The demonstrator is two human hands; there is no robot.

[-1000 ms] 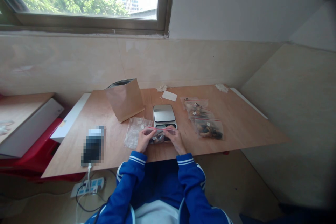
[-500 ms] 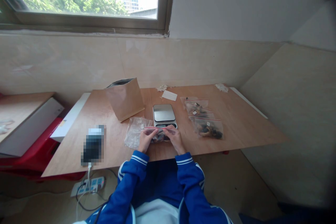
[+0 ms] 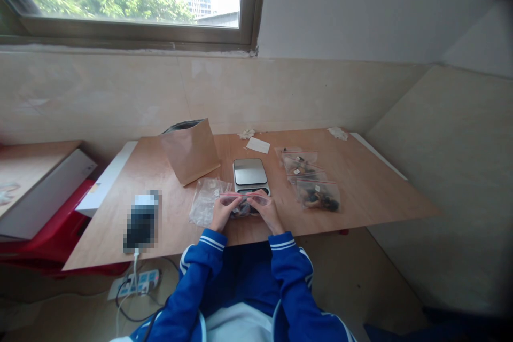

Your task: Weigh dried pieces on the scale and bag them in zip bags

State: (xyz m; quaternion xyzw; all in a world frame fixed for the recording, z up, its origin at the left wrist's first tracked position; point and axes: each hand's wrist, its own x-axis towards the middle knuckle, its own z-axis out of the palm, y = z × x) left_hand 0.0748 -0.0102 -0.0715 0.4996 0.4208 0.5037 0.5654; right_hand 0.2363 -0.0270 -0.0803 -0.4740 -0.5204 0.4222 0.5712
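Between my hands is a clear zip bag [image 3: 242, 209] with a red seal strip and dark pieces inside. My left hand [image 3: 223, 212] pinches the strip at its left part, and my right hand [image 3: 265, 209] pinches it farther right. Just beyond the bag stands a kitchen scale [image 3: 250, 172] with a bare metal plate; its display end is partly covered by my hands. Flat clear plastic bags [image 3: 205, 204] lie beside my left hand. To the right rest several filled zip bags [image 3: 318, 196] with small white labels, holding dark and tan dried pieces.
A brown paper bag [image 3: 190, 152] stands open at the back left. Behind the scale lie a white card [image 3: 258, 145] and a crumpled whitish scrap [image 3: 247, 133]. A blurred-out dark device [image 3: 141, 224] with a cable is at the left. The tabletop's front edge [image 3: 320, 231] is close to me.
My right fingers have shifted very slightly left along the red strip, which bows open a little more. Everything else stays in place.
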